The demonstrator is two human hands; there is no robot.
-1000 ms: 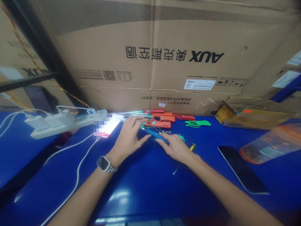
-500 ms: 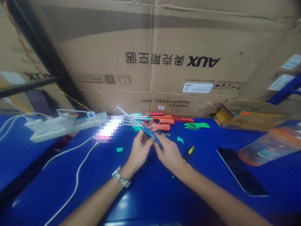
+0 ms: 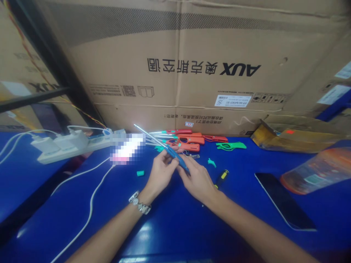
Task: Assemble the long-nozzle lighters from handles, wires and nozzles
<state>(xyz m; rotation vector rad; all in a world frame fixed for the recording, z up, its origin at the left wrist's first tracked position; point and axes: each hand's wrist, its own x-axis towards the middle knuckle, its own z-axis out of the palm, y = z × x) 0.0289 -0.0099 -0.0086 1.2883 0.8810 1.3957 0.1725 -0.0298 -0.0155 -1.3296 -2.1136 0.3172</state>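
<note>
Both my hands hold a blue-handled stick lighter (image 3: 179, 162) above the blue table (image 3: 170, 219); its metal tube points up and to the left. My left hand (image 3: 161, 172), with a watch on the wrist, pinches the handle's upper part. My right hand (image 3: 196, 179) grips the lower end of the handle. Just behind them lie several red-handled lighters (image 3: 186, 140) with metal tubes. A small teal cap (image 3: 140, 173) lies on the table left of my left hand. A green handle shell (image 3: 230, 146) and a small green piece (image 3: 210, 162) lie to the right.
A screwdriver with a yellow-black handle (image 3: 221, 178) lies beside my right wrist. A dark phone (image 3: 283, 200) and an orange-tinted plastic container (image 3: 315, 170) lie at the right. A white power strip (image 3: 63, 144) with chargers and white cables sits at the left. A big cardboard box (image 3: 192, 65) stands behind.
My hands lifted the blue lighter off the table and tilted its tube up to the left. My left wrist turned over. The teal cap now lies exposed on the table.
</note>
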